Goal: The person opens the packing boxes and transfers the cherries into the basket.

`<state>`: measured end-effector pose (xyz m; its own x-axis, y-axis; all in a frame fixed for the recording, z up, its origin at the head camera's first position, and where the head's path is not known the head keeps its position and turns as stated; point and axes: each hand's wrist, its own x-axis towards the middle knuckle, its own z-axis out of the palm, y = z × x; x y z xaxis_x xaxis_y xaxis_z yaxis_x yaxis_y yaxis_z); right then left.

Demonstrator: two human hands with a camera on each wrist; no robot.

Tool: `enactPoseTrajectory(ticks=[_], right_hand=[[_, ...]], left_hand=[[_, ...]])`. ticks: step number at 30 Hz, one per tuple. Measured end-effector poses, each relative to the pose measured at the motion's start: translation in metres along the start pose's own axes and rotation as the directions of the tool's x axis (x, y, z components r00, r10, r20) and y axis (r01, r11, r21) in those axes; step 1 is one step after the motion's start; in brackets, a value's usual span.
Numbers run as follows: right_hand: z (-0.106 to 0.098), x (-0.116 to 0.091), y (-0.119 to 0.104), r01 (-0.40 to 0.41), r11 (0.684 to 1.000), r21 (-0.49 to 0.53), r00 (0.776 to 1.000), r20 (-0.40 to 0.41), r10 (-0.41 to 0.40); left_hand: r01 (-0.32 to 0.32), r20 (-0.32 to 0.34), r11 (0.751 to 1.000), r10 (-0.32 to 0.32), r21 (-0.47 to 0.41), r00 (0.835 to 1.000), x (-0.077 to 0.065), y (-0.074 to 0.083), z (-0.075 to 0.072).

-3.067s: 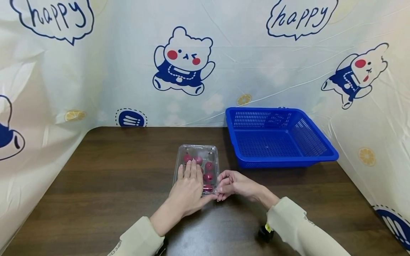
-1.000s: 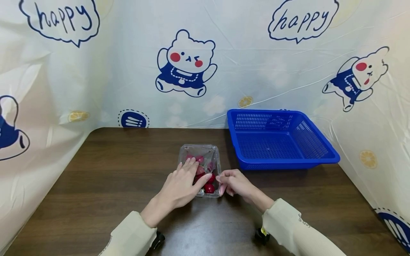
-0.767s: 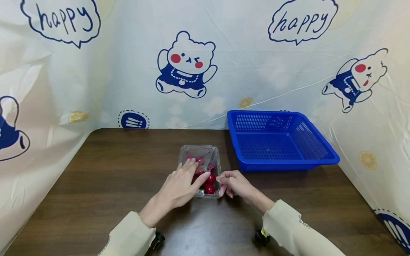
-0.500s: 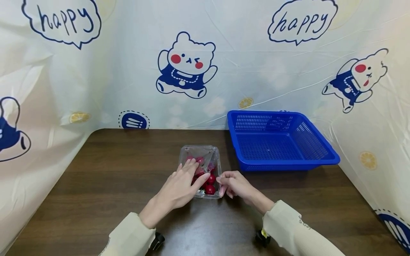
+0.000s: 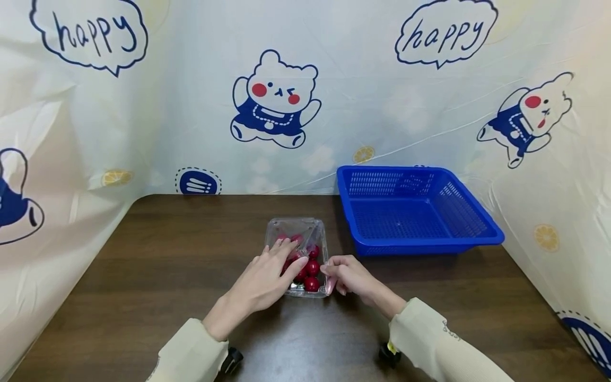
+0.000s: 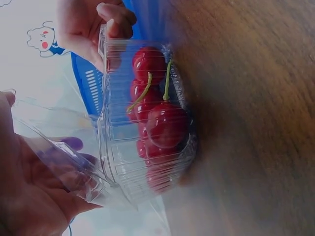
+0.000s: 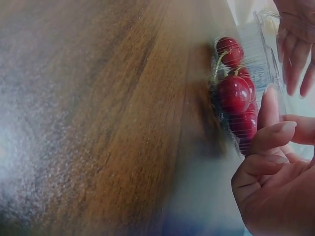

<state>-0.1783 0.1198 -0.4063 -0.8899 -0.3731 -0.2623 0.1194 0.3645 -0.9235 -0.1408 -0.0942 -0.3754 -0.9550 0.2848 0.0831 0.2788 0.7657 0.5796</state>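
A clear plastic clamshell box of red cherries lies on the wooden table. Its clear lid is raised at the near side and slants over the fruit. My left hand rests over the lid with its fingers extended; through the plastic the left wrist view shows the palm and fingers. At the near right corner my right hand pinches the box's rim between thumb and fingers, the other fingers curled. In the right wrist view, cherries with green stems show through the box wall.
A blue perforated plastic basket stands at the back right, a little beyond the right hand. Behind the table hangs a pale printed curtain, which also runs along both sides.
Three seconds ago the lid lay flat under my left hand; now its near side is up and my left hand has tilted. During the last second the hands hardly move.
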Motion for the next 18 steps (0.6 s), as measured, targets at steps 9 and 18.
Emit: enactPoseTrajectory(ticks=[9, 18], right_hand=[[0.001, -0.001, 0.001, 0.004, 1.000, -0.001, 1.000, 0.011, -0.004], [-0.008, 0.002, 0.005, 0.007, 0.999, 0.036, 1.000, 0.004, -0.007]], left_hand=[[-0.038, -0.058, 0.998, 0.036, -0.042, 0.998, 0.000, -0.004, 0.000], [-0.137, -0.162, 0.983, 0.116, -0.124, 0.980, -0.005, -0.013, -0.007]])
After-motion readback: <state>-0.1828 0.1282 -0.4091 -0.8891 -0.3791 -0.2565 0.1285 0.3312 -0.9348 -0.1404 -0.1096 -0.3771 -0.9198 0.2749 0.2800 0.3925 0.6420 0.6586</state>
